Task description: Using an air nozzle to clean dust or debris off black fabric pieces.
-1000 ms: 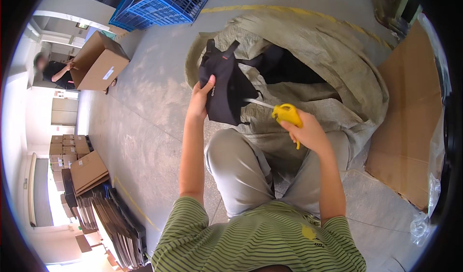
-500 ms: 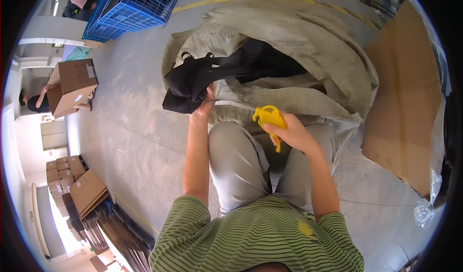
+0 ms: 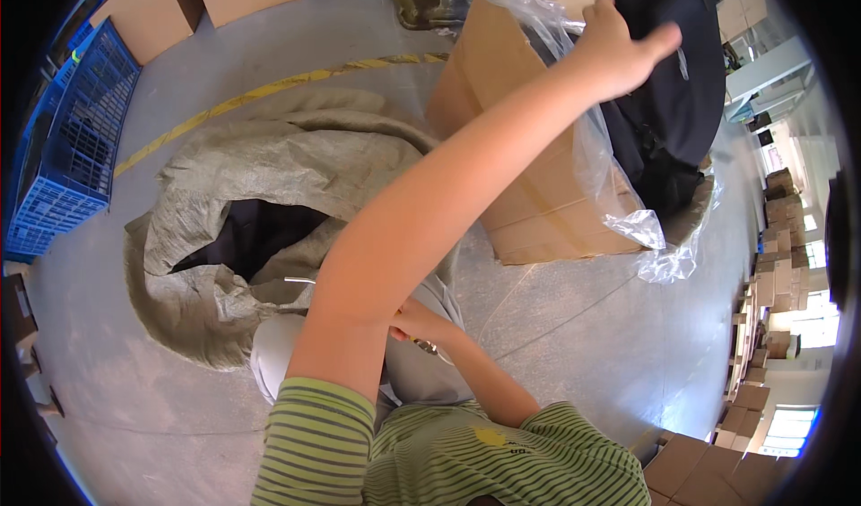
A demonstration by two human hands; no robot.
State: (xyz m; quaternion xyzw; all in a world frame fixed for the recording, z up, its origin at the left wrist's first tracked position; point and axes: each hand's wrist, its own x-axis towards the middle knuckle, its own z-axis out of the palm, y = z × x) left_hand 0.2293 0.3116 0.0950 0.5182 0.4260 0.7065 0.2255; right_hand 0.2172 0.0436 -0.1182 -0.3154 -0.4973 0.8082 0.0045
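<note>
My left arm reaches across to the right, and my left hand point(image 3: 619, 53) is over a plastic-lined cardboard box point(image 3: 502, 76). Its fingers are spread, with the thumb out. Just beyond it, a black fabric piece point(image 3: 691, 22) hangs over the box; I see no grip on it. My right hand point(image 3: 423, 323) stays low by my knees, partly behind the left forearm, closed on a yellow air blow gun point(image 3: 397, 334). Most of that gun is hidden; its thin metal nozzle point(image 3: 299, 280) pokes out left of my elbow.
A beige woven sack point(image 3: 269, 161) lies in front of me, with black fabric point(image 3: 256, 233) in its opening. More black fabric point(image 3: 650, 138) fills the box. A blue plastic crate point(image 3: 67, 147) stands at the left. Yellow tape point(image 3: 260, 94) crosses the floor; stacked cartons point(image 3: 780, 273) are at the right.
My left hand has swung from above the sack to the box at right, and the black fabric piece has left its grip. The view has turned right; the blow gun sits lower.
</note>
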